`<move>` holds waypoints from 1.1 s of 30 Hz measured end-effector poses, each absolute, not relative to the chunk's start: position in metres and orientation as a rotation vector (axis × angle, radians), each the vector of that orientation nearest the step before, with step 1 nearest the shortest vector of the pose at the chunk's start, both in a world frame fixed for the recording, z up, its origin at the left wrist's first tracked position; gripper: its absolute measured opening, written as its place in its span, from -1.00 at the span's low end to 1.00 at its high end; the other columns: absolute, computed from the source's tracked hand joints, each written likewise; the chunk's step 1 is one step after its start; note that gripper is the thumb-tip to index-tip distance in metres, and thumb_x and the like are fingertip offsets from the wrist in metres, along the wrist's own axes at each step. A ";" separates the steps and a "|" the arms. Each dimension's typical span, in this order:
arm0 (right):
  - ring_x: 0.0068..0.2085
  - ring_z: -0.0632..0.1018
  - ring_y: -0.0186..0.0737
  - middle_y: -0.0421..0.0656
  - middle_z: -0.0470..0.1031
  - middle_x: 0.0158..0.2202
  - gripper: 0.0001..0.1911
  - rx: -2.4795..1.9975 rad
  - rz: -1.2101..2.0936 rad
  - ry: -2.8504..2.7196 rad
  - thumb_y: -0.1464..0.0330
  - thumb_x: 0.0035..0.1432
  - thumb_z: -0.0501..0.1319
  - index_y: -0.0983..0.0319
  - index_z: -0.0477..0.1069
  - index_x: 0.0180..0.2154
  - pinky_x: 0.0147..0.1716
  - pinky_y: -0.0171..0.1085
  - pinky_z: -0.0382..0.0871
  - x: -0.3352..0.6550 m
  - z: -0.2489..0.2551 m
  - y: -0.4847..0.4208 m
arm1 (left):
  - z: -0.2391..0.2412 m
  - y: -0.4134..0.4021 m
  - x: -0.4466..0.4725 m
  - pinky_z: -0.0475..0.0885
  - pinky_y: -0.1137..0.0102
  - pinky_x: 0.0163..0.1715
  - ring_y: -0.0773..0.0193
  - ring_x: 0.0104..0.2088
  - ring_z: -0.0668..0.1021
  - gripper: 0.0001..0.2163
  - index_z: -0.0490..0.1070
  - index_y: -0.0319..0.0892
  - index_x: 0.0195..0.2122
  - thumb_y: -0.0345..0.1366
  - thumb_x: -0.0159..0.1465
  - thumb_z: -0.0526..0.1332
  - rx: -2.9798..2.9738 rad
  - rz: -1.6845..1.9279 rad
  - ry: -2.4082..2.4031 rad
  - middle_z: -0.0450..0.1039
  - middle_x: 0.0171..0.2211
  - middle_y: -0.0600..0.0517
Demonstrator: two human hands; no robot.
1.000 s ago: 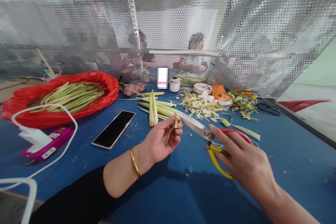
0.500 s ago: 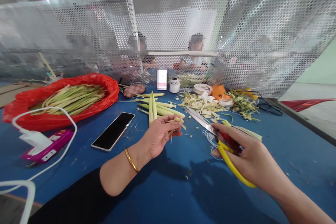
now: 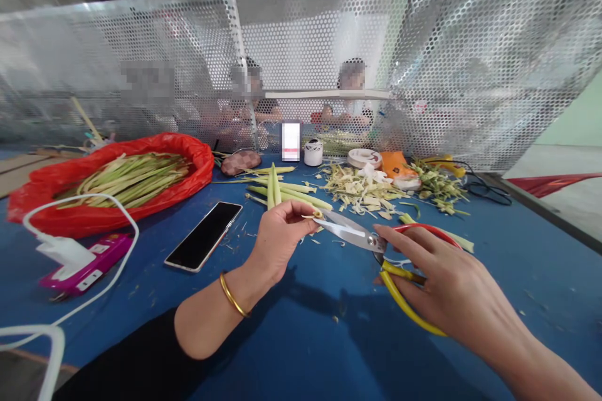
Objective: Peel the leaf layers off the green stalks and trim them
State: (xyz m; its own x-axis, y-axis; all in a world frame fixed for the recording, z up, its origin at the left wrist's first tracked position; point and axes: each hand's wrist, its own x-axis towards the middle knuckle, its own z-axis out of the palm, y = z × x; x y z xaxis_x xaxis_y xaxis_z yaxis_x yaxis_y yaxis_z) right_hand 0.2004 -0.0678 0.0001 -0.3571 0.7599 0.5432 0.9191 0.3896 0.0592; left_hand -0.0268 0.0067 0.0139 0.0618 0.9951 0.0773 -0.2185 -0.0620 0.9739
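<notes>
My left hand (image 3: 277, 235) is closed in a pinch on a small yellowish leaf piece (image 3: 316, 215) above the blue table (image 3: 301, 338). A gold bangle sits on that wrist. My right hand (image 3: 442, 282) grips scissors (image 3: 376, 244) with red and yellow handles. The steel blades point left and their tips meet the leaf piece at my left fingertips. Pale green leaf stalks (image 3: 282, 191) lie just beyond my left hand.
A red bag (image 3: 70, 213) holding green strips lies at the left, with a black phone (image 3: 204, 235), a pink power bank (image 3: 87, 263) and white cable nearby. Leaf cuttings (image 3: 362, 191), tape rolls and a cup stand at the back. Other people sit behind the perforated metal screen (image 3: 329, 56).
The scissors drew back to the right, then returned left so the blades reach the leaf piece. My left hand turned its palm down and moved slightly forward.
</notes>
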 end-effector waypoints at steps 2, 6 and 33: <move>-0.30 0.58 -0.08 0.00 0.51 -0.14 -0.52 -1.438 -0.542 -2.240 0.24 0.20 0.11 0.21 0.30 0.14 -0.52 -0.25 0.45 0.202 -0.001 -0.067 | 0.014 0.007 -0.027 0.39 0.45 -0.38 0.37 -0.45 0.50 -0.86 0.50 -0.23 -0.48 -0.54 -0.09 0.36 1.142 1.301 0.975 0.51 -0.49 0.04; -0.25 0.59 -0.07 0.00 0.49 -0.09 -0.50 -1.440 -0.574 -2.270 0.24 0.23 0.09 0.20 0.26 0.18 -0.52 -0.26 0.46 0.206 -0.002 -0.065 | 0.013 0.007 -0.028 0.38 0.46 -0.39 0.38 -0.48 0.49 -0.89 0.51 -0.23 -0.48 -0.49 -0.06 0.37 1.110 1.275 0.964 0.50 -0.52 0.05; -0.32 0.62 -0.15 -0.03 0.53 -0.05 -0.55 -1.413 -0.485 -2.314 0.32 0.26 0.07 0.22 0.27 0.17 -0.47 -0.26 0.51 0.203 -0.001 -0.068 | 0.016 0.007 -0.028 0.37 0.45 -0.40 0.35 -0.46 0.50 -0.91 0.38 -0.18 -0.53 -0.46 -0.01 0.28 1.301 1.296 1.000 0.46 -0.52 0.08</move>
State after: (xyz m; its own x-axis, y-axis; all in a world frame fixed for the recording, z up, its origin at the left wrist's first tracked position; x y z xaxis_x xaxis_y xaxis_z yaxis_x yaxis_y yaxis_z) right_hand 0.2029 -0.0677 -0.0009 -0.4191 0.7638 0.4909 0.8966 0.4333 0.0914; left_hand -0.0278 0.0066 0.0156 0.0825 0.9832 0.1627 -0.0922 -0.1550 0.9836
